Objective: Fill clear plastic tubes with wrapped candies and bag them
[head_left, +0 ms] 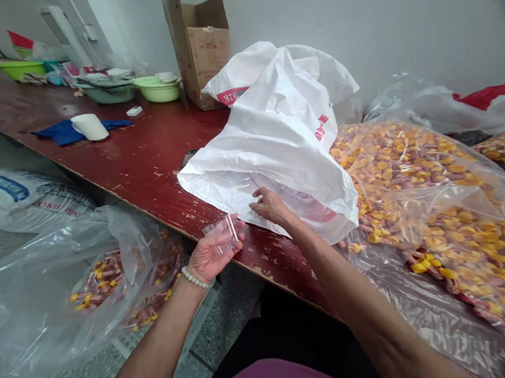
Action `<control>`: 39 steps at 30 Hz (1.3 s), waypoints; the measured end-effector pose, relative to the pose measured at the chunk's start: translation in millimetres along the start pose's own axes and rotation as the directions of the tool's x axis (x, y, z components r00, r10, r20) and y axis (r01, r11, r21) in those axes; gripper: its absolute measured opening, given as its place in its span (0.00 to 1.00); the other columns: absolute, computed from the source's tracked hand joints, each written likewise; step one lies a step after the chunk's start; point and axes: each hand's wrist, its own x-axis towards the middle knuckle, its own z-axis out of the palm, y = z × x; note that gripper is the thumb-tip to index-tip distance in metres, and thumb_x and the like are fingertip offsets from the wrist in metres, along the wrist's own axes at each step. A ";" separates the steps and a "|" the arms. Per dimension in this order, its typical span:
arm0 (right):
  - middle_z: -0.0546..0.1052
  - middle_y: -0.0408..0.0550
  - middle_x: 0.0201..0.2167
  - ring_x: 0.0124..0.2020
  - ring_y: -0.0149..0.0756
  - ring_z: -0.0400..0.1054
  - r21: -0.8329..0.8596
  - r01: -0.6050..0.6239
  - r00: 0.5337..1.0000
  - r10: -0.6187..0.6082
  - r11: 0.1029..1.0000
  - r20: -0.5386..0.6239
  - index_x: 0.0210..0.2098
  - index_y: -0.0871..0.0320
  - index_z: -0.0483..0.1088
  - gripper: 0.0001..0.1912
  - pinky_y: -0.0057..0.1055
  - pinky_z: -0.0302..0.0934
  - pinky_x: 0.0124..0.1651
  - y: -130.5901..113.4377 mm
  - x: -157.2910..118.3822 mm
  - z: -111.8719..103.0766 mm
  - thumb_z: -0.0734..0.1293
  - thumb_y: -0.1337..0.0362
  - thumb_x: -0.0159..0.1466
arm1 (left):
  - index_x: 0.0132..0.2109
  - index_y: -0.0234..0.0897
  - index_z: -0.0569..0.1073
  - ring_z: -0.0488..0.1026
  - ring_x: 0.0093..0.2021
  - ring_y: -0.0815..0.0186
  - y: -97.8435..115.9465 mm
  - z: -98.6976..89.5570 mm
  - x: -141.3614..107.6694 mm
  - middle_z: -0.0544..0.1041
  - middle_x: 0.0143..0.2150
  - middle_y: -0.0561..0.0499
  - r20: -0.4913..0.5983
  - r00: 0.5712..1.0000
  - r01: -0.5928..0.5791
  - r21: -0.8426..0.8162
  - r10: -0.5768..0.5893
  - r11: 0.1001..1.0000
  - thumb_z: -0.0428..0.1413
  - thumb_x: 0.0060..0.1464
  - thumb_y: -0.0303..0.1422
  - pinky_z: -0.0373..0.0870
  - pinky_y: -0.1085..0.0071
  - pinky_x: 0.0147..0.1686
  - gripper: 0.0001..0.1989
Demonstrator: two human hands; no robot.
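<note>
Several clear plastic tubes [226, 235] lie across the palm and fingers of my left hand [217, 251], which is closed loosely around them near the table's front edge. A beaded bracelet is on that wrist. My right hand [271, 206] is at the mouth of a large white woven sack [270, 135] that lies on the table. Its fingers are bent, with a gap between thumb and forefinger, and I make out nothing held there. Just beyond its fingertips, clear tubes [240, 185] show inside the sack opening. The rest of the sack's inside is hidden.
On the right, a big clear bag [408, 171] holds yellow-capped pieces. Another clear bag [105, 270] of them stands below the table at left. Along the red table [145, 156] are a white mug [90, 127], green basins [157, 90] and a cardboard box [209, 58].
</note>
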 end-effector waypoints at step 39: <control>0.75 0.54 0.42 0.50 0.45 0.62 -0.367 0.359 0.929 -0.366 0.858 0.053 0.45 0.59 0.70 0.14 0.38 0.57 0.50 -17.4 31.6 21.3 0.61 0.70 0.61 | 0.47 0.35 0.68 0.73 0.24 0.69 0.7 6.3 15.3 0.72 0.34 0.55 -0.245 0.891 -0.324 0.245 0.382 0.914 0.66 0.37 0.28 0.73 0.70 0.25 0.27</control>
